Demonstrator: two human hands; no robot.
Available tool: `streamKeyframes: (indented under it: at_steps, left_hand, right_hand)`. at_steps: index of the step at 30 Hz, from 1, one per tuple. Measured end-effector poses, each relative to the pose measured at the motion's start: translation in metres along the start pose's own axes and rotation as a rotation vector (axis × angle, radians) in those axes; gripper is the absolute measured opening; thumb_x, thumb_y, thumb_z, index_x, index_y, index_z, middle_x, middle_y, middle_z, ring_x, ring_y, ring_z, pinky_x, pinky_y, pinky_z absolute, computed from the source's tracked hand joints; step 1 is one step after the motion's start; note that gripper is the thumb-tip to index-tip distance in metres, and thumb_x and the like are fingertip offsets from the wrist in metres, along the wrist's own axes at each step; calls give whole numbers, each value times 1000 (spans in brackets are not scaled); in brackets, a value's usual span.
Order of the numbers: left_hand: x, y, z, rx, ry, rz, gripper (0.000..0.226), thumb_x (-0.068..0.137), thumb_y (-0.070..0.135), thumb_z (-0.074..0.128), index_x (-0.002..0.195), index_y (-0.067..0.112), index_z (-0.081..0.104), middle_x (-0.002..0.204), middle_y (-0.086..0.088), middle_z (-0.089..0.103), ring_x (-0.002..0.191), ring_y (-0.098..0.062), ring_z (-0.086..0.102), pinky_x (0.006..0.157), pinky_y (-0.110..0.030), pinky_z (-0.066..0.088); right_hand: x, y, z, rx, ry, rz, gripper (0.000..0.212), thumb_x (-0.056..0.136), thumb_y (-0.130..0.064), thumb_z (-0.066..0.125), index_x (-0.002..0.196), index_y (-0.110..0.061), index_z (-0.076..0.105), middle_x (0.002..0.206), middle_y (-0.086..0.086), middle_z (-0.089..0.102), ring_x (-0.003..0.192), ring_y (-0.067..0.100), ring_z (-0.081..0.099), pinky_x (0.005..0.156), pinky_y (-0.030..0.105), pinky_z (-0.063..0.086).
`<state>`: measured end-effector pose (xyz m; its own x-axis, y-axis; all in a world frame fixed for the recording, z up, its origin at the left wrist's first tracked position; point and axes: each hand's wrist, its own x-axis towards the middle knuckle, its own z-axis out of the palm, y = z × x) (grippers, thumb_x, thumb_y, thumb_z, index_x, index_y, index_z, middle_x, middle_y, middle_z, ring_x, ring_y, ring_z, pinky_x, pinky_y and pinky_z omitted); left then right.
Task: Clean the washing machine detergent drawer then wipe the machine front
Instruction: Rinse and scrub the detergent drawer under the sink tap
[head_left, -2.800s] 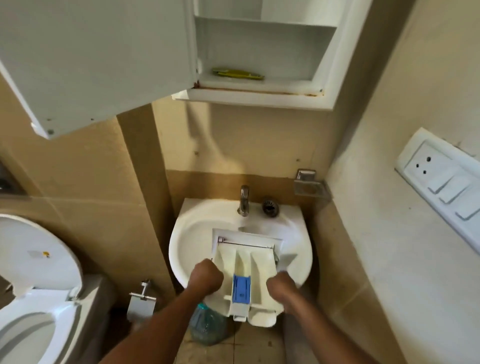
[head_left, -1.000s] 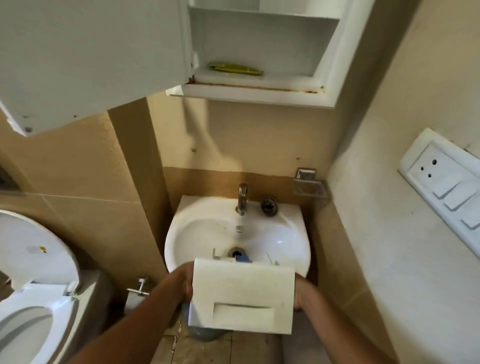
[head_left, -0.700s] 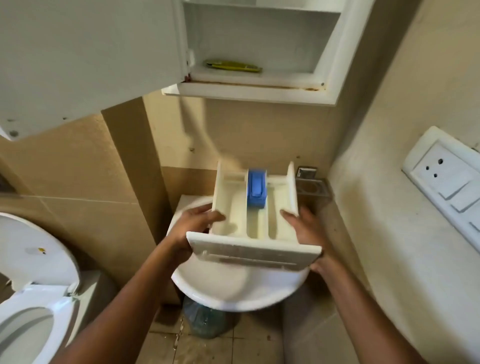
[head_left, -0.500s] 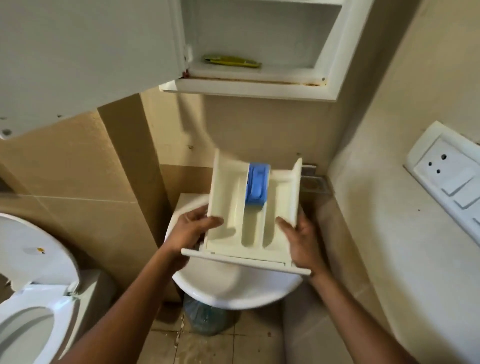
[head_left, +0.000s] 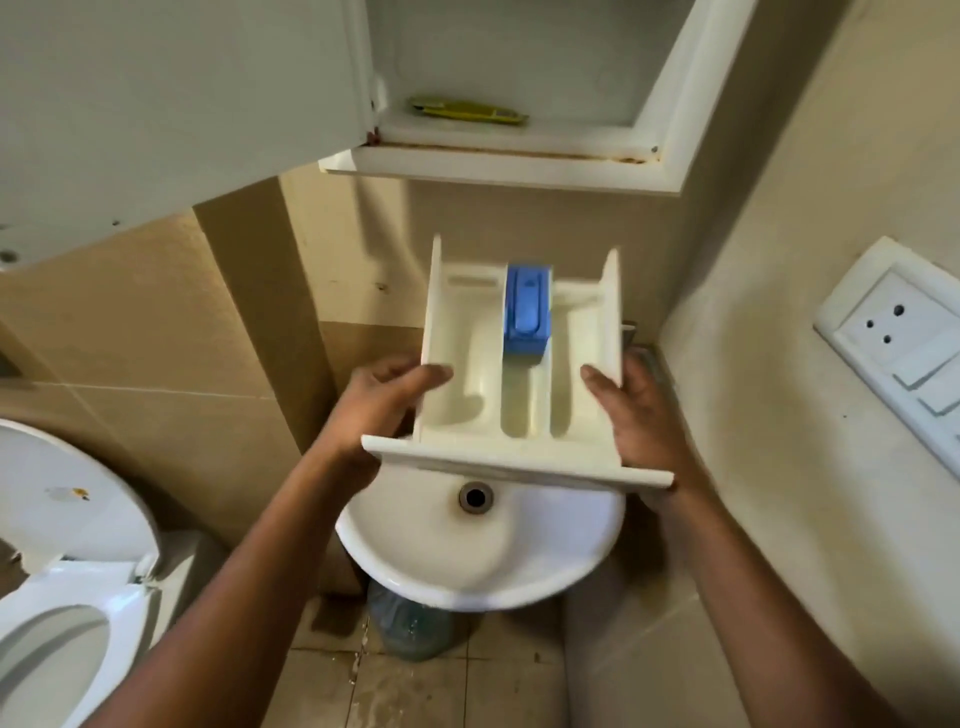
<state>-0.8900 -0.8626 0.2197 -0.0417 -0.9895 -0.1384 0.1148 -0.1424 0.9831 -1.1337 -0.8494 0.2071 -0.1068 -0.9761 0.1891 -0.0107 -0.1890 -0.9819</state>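
Note:
The white detergent drawer (head_left: 480, 384) is held up above the white wash basin (head_left: 483, 566), its open compartments facing me and its front panel toward me. A blue insert (head_left: 525, 317) sits in its middle channel. My left hand (head_left: 379, 410) grips the drawer's left wall, thumb over the rim into the left compartment. My right hand (head_left: 644, 421) grips the right wall, thumb on the inner edge. The washing machine is not in view.
An open white wall cabinet (head_left: 498, 161) hangs overhead with a yellow-green packet (head_left: 467, 110) on its shelf; its door (head_left: 171, 104) swings out at upper left. A toilet (head_left: 62, 582) stands at left, a socket panel (head_left: 893, 338) on the right wall, a bottle (head_left: 410, 631) under the basin.
The drawer was lifted out of the basin, flipped from face-down to compartments-up, and raised in front of me. Both hands shifted to its side walls. Over the last half second it rose slightly.

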Motion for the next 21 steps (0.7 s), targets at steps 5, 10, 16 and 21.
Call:
streamKeyframes:
  at_steps: [5, 10, 16, 21]
  left_hand:
    - [2, -45, -15, -30, -22, -152, 10, 88, 9, 68, 96, 6, 72, 89, -9, 76, 72, -18, 71, 70, -31, 60]
    - [-22, -114, -31, 75, -110, -684, 32, 100, -9, 35, 81, -25, 56, 68, -37, 65, 72, -33, 56, 79, -43, 50]
    - [0, -101, -25, 30, -22, -702, 20, 85, 14, 72, 91, -3, 66, 80, -21, 71, 76, -32, 65, 65, -42, 59]
    - [3, -96, -31, 50, -88, -669, 47, 72, 25, 85, 106, -3, 69, 106, -27, 71, 91, -37, 68, 86, -49, 58]
  right_hand:
    - [-22, 52, 6, -41, 73, 204, 24, 96, 5, 53, 110, -14, 62, 92, -13, 77, 78, -2, 70, 72, 17, 53]
    - [-57, 127, -8, 90, -38, 1078, 58, 96, -46, 50, 66, 0, 69, 54, 17, 65, 43, 28, 64, 41, 28, 53]
    - [-43, 107, -13, 92, 43, 1018, 70, 103, -38, 42, 46, -7, 67, 47, 13, 62, 37, 26, 60, 42, 27, 50]
    - [-36, 89, -9, -16, -29, 984, 27, 92, -25, 58, 70, -9, 58, 53, 12, 63, 45, 27, 61, 58, 31, 47]
